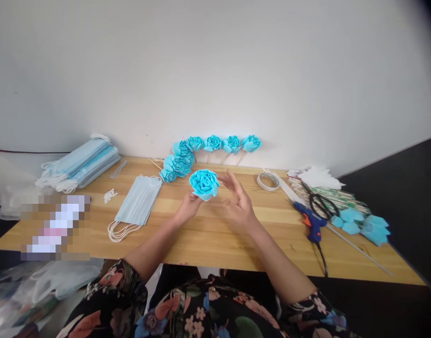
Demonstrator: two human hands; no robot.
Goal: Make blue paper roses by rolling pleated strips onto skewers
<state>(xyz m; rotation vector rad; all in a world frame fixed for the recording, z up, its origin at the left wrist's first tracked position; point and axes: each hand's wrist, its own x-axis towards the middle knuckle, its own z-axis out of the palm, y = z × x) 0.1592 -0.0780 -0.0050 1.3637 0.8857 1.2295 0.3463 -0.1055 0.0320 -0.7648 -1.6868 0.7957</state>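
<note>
wall (215, 70): plain white | table (208, 237): light wood, against wall | floor (405, 197): dark, right side

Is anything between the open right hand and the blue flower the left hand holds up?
Nothing visible. The left hand grips the blue flower from below, above the table. The right hand is open just beside it, fingertips close to the petals, with no object between them.
</note>
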